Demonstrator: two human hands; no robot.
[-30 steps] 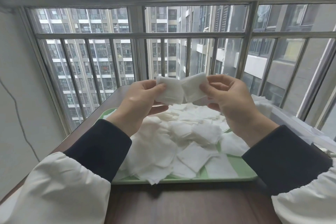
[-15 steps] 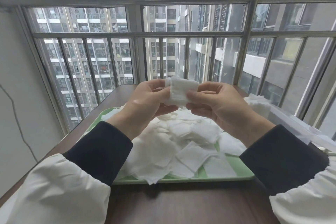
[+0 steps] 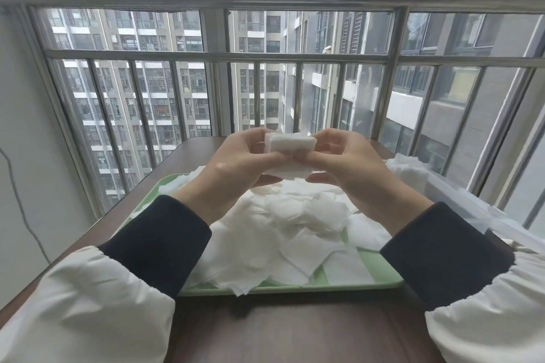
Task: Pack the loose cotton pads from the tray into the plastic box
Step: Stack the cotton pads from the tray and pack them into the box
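Note:
Both hands are raised above the tray and hold one small stack of white cotton pads between them. My left hand grips the stack's left side, and my right hand grips its right side. Below them, a heap of loose square cotton pads covers most of the pale green tray. The clear plastic box stands to the right of the tray, with white pads showing at its far end.
The tray and box sit on a dark brown wooden table. A metal window railing runs right behind the table's far edge, and a pale wall with a thin cable closes the left side.
The two separate pads held side by side a second ago have been brought together into one stack, and my hands have closed in toward each other.

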